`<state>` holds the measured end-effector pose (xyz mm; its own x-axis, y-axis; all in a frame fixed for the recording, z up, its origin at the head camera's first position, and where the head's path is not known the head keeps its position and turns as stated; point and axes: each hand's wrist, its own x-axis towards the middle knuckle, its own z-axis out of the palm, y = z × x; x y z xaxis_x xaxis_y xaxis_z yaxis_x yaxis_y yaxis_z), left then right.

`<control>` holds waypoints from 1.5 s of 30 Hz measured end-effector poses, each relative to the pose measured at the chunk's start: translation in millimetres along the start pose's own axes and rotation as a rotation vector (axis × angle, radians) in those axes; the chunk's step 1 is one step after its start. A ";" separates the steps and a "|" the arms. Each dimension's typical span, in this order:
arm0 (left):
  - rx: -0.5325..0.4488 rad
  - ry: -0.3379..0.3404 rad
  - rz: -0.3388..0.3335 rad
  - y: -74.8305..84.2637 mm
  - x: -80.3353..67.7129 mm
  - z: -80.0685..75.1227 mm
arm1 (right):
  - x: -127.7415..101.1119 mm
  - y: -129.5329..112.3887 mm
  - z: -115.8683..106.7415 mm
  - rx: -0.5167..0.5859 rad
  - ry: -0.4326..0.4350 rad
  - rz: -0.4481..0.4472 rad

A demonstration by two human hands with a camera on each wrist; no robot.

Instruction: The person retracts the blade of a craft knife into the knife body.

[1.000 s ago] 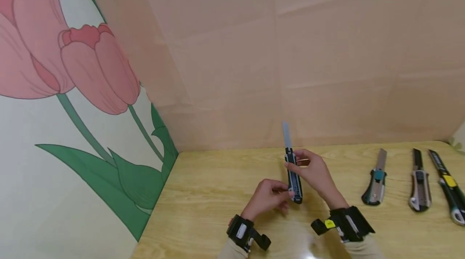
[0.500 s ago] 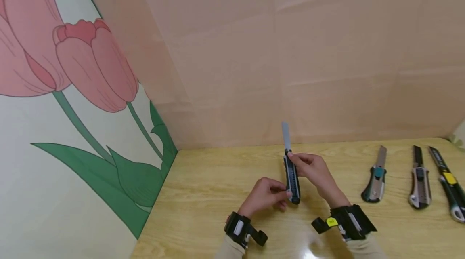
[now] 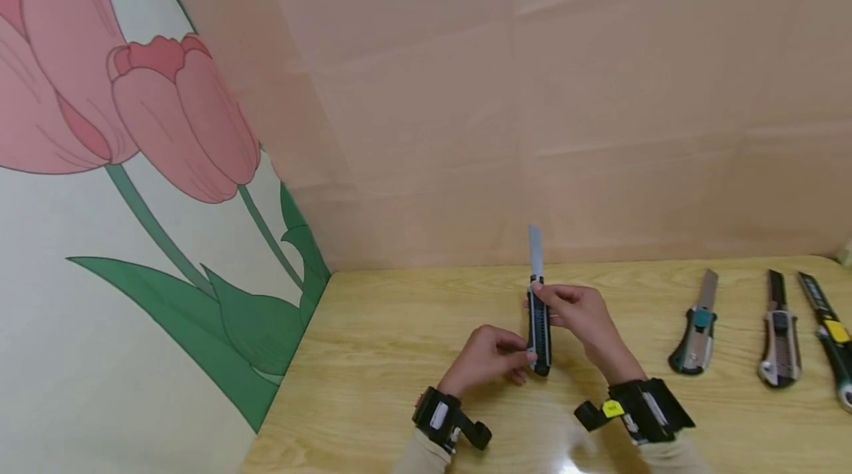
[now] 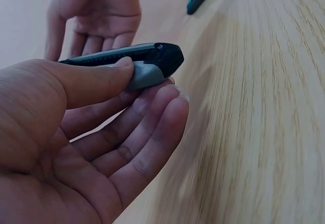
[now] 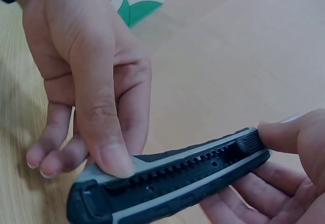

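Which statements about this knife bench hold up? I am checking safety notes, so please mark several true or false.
1. The blade of the black and grey utility knife is extended. True.
2. Only the right hand holds that knife. False: the left hand pinches its rear end, while the right hand has its grip near the slider.
3. Three other utility knives lie on the pale wooden table to the right. True: a teal-buttoned knife, a grey knife and a yellow-buttoned knife.
4. The held knife lies flat on the table. False: it is lifted, blade pointing away from the person.
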<state>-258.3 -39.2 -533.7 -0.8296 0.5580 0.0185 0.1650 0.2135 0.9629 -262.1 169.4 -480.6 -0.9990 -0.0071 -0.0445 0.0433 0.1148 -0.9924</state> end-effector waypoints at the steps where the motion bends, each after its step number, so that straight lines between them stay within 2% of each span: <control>1: 0.004 0.003 -0.002 0.2 0.1 -0.3 | 0.5 -0.2 0.4 0.001 0.001 -0.002; 8: 0.024 0.017 -0.001 3.2 2.2 -0.2 | 3.4 -1.3 3.0 -0.011 -0.001 -0.031; 18: 0.022 0.029 -0.001 -1.0 -0.2 0.0 | -0.9 -2.8 5.9 0.002 -0.033 -0.046; 28: 0.043 0.026 0.026 -2.4 0.9 -0.6 | -2.0 -0.2 8.2 0.091 -0.080 -0.031; 33: 0.055 0.048 0.038 -1.7 -0.4 -1.5 | -1.1 4.3 9.7 0.083 -0.034 -0.061; 39: 0.012 0.046 0.069 1.7 -1.3 -1.2 | -2.0 4.9 14.3 0.148 0.049 -0.109; 45: -0.007 0.039 0.088 1.5 -0.1 -1.2 | -3.5 2.2 19.1 0.201 0.056 -0.148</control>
<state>-258.7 -40.0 -532.0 -0.8323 0.5425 0.1135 0.2345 0.1592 0.9590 -258.3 150.7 -484.8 -0.9935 0.0464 0.1041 -0.1077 -0.0831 -0.9907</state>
